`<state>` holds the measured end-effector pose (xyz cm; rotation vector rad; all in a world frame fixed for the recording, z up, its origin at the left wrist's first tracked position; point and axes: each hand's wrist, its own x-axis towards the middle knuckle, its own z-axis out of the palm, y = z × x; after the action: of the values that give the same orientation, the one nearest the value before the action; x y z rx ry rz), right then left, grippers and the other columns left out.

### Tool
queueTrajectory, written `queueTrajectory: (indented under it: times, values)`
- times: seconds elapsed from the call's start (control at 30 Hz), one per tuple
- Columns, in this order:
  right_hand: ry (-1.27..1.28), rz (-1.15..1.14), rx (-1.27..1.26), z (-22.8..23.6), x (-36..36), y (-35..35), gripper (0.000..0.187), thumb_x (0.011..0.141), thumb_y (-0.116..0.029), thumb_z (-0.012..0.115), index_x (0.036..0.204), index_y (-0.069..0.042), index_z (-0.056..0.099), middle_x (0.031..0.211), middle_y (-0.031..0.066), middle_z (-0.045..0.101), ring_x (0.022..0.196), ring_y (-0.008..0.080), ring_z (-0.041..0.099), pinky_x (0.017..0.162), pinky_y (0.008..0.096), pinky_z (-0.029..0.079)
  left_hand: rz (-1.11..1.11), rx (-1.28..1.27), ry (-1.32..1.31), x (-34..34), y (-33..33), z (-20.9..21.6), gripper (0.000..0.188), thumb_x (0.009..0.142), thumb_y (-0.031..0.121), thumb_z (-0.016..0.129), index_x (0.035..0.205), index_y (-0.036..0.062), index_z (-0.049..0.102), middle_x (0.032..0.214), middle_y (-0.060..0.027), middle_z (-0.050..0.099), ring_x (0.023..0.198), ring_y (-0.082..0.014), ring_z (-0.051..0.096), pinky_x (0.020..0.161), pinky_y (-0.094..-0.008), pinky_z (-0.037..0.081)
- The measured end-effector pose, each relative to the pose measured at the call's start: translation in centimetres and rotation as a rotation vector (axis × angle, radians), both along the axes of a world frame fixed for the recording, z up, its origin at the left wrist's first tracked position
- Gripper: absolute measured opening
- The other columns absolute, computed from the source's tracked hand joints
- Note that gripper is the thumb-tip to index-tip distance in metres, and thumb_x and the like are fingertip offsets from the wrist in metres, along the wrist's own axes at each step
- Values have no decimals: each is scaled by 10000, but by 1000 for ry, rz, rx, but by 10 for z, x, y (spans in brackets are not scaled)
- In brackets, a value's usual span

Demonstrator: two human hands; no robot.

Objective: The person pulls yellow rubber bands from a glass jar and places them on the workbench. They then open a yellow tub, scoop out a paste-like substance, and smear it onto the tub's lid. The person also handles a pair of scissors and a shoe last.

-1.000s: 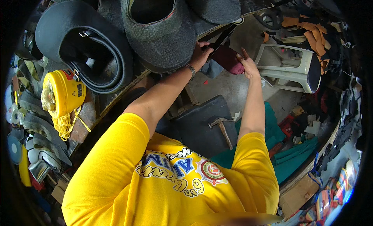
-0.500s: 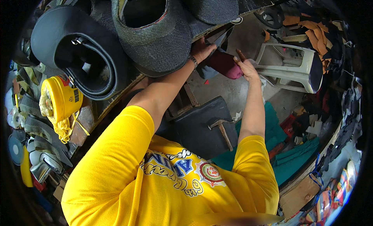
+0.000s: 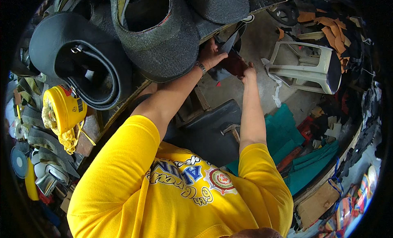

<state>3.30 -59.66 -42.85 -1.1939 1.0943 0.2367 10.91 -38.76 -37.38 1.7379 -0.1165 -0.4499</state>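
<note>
Several bulky grey seat covers (image 3: 163, 37) overhang the bench edge right above the work — a nudge from the left forearm could tip one down. Below lies a dark seat pad (image 3: 213, 131) with a hammer (image 3: 231, 130). Left hand (image 3: 211, 54) pinches a dark maroon leather piece (image 3: 233, 64); right hand (image 3: 247, 70) grips its lower edge — a slack pull could slip it.

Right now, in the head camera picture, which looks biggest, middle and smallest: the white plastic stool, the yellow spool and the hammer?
1. White plastic stool, lying on its side, takes up the most picture.
2. Yellow spool looks clearly smaller, though the fisheye bends things near the rim, so true size is unsure.
3. Hammer looks smallest; only its head and some handle show.
</note>
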Motion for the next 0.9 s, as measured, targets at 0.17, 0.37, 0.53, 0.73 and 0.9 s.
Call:
queueTrajectory:
  times: [0.17, 0.37, 0.53, 0.73, 0.9]
  values:
    - [37, -161, 31, -15, 21, 12, 1030, 947, -510, 645, 1590, -260, -120, 1306, 192, 620, 1035, 364, 672, 733, 554, 534, 72, -106, 99, -14, 3, 9, 1037, 719, 158, 778, 1538, 64, 150, 1140, -143, 610, 994, -233, 592, 893, -359, 506]
    - [76, -21, -36, 33, 13, 23, 1045, 936, -633, 571, 1581, -259, -162, 1441, 249, 478, 1086, 450, 619, 801, 549, 534, 174, -326, 295, -24, 10, 26, 1184, 743, 113, 733, 1583, 53, -98, 1208, -135, 615, 1036, -211, 589, 994, -343, 432]
    - [-187, -96, -214, 92, -33, 17, 961, 972, -557, 570, 1599, -210, -70, 1254, 263, 576, 958, 330, 662, 726, 430, 544, 238, -236, 451, -47, 41, 30, 1235, 719, 198, 766, 1591, 106, -105, 1495, -197, 443, 1378, -334, 413, 1114, -470, 339]
    - [-558, -30, -345, 173, -120, 26, 680, 1044, -276, 545, 1549, -129, 113, 1011, 178, 662, 703, 163, 655, 581, 244, 458, -162, -69, 627, -117, 128, 43, 839, 910, 329, 684, 1589, 137, 231, 1408, -43, 567, 1282, -175, 508, 1078, -385, 347]
    - [-603, 144, -350, 210, -186, 76, 590, 1036, -142, 539, 1540, -99, 235, 937, 125, 662, 648, 78, 574, 588, 213, 449, -234, -185, 650, -152, 183, 76, 679, 963, 393, 628, 1544, 165, 361, 1422, -44, 562, 1273, -169, 526, 1067, -361, 368]
